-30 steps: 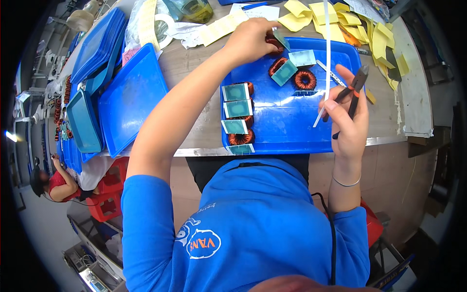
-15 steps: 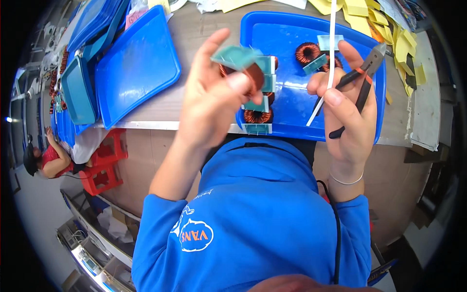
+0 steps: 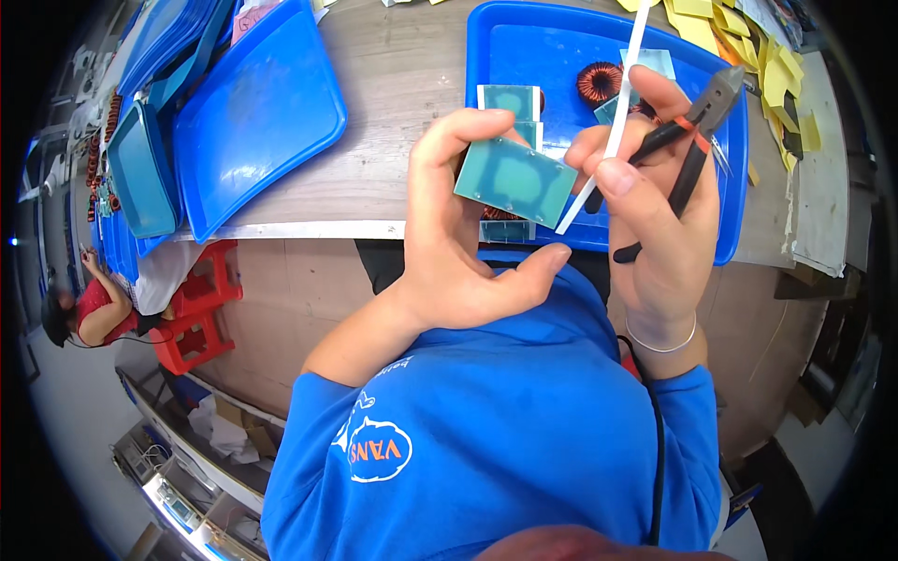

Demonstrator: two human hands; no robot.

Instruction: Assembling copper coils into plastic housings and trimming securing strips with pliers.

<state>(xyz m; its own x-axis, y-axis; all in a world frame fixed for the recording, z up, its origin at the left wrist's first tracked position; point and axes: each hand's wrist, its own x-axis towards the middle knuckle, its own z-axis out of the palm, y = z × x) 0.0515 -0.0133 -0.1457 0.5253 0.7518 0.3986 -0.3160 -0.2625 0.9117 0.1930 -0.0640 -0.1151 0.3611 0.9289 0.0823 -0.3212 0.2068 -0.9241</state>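
My left hand (image 3: 458,224) holds a coil with a flat green board (image 3: 516,182), its board face turned up. The coil on its other side is hidden; the fingers curl around the board's far edge and the thumb stands away from it. In my right hand (image 3: 664,215) are diagonal cutters (image 3: 697,126) with black and orange handles. A long narrow white strip (image 3: 622,117) is pinched between that hand's thumb and finger, its lower end close to the board's right corner. Beneath both hands lies a blue tray (image 3: 580,21) with more boards (image 3: 510,97) and a copper-wound ring coil (image 3: 600,85).
Empty blue trays (image 3: 262,122) and a teal tray (image 3: 142,173) stand on the table at the left. Yellow paper pieces (image 3: 781,93) lie at the far right. A person in red (image 3: 103,313) sits at the far left beside red stools (image 3: 194,346).
My left hand has moved right, toward the white strip, and turned the board so its face shows and the coil is hidden. My right hand still holds the strip and the cutters.
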